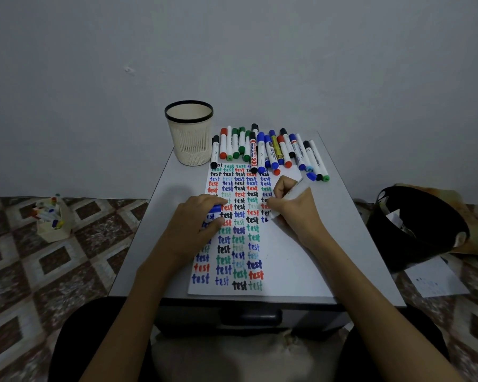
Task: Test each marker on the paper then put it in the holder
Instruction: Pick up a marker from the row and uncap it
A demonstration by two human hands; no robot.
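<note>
A white sheet of paper (284, 260) lies on the small grey table (351, 216), filled with columns of the word "test" in several colours. My right hand (293, 208) grips a white marker (291, 195) with its tip down on the paper in the right-hand column. My left hand (196, 221) rests on the paper's left side and holds a blue cap (215, 208) in its fingers. A row of several capped markers (268, 151) lies at the far end of the paper. The cream holder (189, 133) with a black rim stands upright at the table's far left corner.
A small box of other markers (51, 219) sits on the patterned floor to the left. A black bin (417, 227) and a loose sheet (436, 279) lie on the floor to the right. A grey wall rises just behind the table.
</note>
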